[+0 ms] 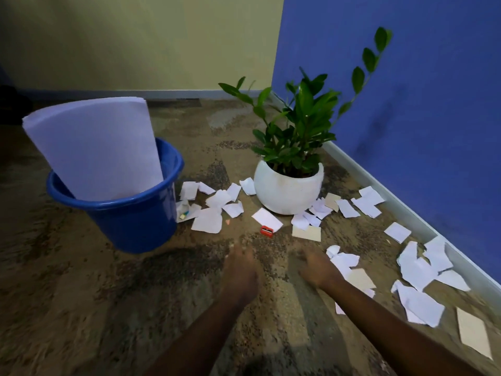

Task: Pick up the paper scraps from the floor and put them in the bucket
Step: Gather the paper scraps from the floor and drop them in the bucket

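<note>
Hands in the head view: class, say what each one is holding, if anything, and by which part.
Nothing seems held. The left hand and right hand reach out blurred over the carpet, apparently empty, the right beside a white paper scrap.

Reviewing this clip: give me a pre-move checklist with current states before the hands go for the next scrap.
1. Left hand free of paper: cannot tell, blurred.
2. Right hand free: cannot tell, blurred.
3. Scrap near right hand in easy reach: ok, lies beside it.
4. Bucket upright: ok.
5. Bucket opening free: not ok, large sheets stand in it.
6. Non-paper kept apart: not ok, red sharpener lies among scraps by the plant pot.
</note>
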`<state>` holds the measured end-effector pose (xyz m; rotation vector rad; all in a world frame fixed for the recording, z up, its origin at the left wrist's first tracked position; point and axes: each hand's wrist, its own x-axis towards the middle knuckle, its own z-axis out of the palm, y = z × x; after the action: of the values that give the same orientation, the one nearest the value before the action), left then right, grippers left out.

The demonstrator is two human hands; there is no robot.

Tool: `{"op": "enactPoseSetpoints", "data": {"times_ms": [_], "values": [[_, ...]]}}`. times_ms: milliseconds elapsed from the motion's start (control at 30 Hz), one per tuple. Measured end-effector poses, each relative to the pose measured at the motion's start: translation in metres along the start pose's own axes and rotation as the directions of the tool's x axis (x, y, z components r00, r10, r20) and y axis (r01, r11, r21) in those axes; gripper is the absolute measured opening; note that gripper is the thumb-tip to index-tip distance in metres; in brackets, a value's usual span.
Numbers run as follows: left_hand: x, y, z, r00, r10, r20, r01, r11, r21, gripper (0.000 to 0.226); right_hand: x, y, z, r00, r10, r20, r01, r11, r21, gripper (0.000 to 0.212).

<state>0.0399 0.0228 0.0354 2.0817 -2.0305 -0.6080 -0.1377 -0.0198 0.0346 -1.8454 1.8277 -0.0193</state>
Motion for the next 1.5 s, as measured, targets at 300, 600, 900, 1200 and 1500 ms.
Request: {"op": "enactPoseSetpoints", "data": {"times_ms": [300,600,900,1200,1500], "values": [[0.001,0.017,0.03,0.98,0.058,0.19,-0.036,0.993,-0.116,0.051,-0.011,0.085,-0.007,0.962,0.268,-0.054,-0.274,0.947,-0.169,0.085],[0.006,0.024,0.042,0.974,0.134,0.182,-0.096,0.974,-0.207,0.048,-0.003,0.085,0.002,0.976,0.187,-0.107,-0.205,0.961,-0.187,0.068],[0.012,0.057,0.05,0.98,0.106,0.166,0.006,0.825,-0.565,0.039,-0.018,0.047,0.024,0.975,-0.019,-0.221,0.069,0.972,0.225,0.022],[0.022,0.056,0.049,0.998,0.051,-0.028,-0.057,0.951,-0.303,0.028,-0.013,0.037,0.009,0.946,-0.293,-0.142,0.318,0.923,0.216,0.015],[0.028,0.043,0.039,0.981,-0.081,-0.174,0.056,0.989,-0.14,0.034,0.042,0.087,-0.027,0.995,-0.021,0.101,0.041,0.981,-0.191,0.083]]}}
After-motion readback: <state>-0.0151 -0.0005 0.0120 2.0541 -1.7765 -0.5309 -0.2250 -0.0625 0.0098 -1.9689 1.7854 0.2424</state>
